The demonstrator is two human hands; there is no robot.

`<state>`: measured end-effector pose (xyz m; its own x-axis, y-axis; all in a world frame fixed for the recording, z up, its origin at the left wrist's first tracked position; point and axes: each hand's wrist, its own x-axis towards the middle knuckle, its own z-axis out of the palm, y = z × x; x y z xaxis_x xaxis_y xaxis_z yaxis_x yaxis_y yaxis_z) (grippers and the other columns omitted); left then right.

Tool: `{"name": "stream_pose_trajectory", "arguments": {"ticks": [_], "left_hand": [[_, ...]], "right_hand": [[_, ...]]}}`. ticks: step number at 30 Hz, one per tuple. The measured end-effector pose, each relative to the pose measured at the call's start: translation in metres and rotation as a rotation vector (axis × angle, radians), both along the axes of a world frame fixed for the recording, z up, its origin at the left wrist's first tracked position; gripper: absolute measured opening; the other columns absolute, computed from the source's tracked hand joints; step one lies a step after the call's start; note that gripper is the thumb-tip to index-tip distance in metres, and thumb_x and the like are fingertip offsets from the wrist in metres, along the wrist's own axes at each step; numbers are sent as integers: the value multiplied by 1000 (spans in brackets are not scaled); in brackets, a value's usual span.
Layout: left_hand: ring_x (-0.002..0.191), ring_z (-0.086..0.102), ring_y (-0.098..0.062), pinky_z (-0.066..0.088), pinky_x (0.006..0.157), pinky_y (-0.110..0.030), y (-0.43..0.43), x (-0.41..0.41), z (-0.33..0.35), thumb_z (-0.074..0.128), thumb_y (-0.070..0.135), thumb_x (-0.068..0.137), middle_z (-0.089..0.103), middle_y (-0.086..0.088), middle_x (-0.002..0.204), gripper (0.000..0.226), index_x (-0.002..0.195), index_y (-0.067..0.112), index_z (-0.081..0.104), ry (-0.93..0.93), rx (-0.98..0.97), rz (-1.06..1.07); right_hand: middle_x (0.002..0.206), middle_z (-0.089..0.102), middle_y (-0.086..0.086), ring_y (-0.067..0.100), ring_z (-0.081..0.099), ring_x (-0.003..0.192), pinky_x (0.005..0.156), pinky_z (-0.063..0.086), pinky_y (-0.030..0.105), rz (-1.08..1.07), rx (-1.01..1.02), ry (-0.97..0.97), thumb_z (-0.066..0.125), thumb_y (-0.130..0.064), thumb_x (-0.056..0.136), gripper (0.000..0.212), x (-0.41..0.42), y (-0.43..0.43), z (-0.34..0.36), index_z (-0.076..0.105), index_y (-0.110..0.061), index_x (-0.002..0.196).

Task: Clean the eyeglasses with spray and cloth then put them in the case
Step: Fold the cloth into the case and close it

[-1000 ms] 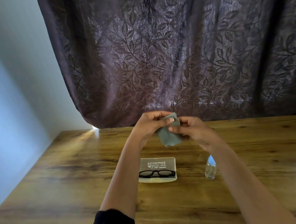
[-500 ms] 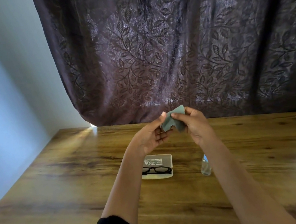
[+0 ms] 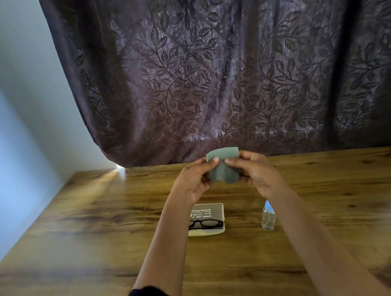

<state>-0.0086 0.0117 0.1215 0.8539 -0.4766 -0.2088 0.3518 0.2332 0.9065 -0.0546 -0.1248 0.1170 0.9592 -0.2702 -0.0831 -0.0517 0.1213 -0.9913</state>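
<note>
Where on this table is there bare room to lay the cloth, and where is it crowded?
Bare wood of the table lies left of the case, toward the wall, and right of the spray bottle. Crowded: the middle, where case with eyeglasses and bottle sit close, the left hand and right hand pinching the cloth above.

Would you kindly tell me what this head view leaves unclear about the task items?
Head view throughout.
Case: print too small and blurred to read; left end behind the left forearm.
Eyeglasses: lenses' cleanliness too small to judge.
Spray bottle: top partly behind the right forearm.
Cloth: sides covered by the left hand and right hand.
</note>
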Motion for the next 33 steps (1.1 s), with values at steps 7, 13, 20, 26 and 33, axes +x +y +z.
{"name": "stream_pose_trajectory", "arguments": {"ticks": [7, 13, 20, 26, 33], "left_hand": [[76, 60, -12, 55, 58, -15, 2, -1, -1, 58, 4, 86, 63, -7, 84, 4, 85, 5, 62, 40, -18, -1], [61, 67, -7, 55, 55, -16, 3, 1, 4, 48, -6, 88, 71, -1, 66, 19, 90, 7, 62, -18, -68, 8], [77, 64, -18, 56, 57, -19, 1, -6, 11, 40, -6, 92, 64, -12, 89, 26, 93, 5, 64, -25, -117, 59], [83, 63, -22, 59, 59, -28, 2, -11, 16, 44, 46, 92, 62, -18, 100, 55, 111, -4, 55, 194, -108, 28], [74, 65, -19, 59, 57, -28, 2, -16, 17, 61, 30, 85, 61, -14, 93, 50, 122, -2, 51, 166, -61, 7]], "right_hand": [[80, 66, 3, 13, 58, 72, 59, 44, 23, -32, 75, 7, 68, -9, 78, 23, -2, -1, 0, 65, -7, 101], [75, 68, -3, 5, 59, 64, 55, 46, 17, 15, 8, -132, 59, 6, 81, 23, -4, -7, 0, 67, -14, 90], [93, 67, 8, 10, 61, 77, 52, 47, 13, -15, -105, -307, 44, 20, 82, 37, -4, -9, 3, 64, -7, 68], [93, 66, 5, 7, 61, 79, 52, 47, 14, 3, -158, -417, 40, 21, 82, 38, -3, -9, 3, 60, -7, 63], [92, 67, 4, 10, 62, 84, 62, 47, 15, 31, -257, -506, 41, 21, 80, 41, -4, -12, 4, 61, -9, 62]]}}
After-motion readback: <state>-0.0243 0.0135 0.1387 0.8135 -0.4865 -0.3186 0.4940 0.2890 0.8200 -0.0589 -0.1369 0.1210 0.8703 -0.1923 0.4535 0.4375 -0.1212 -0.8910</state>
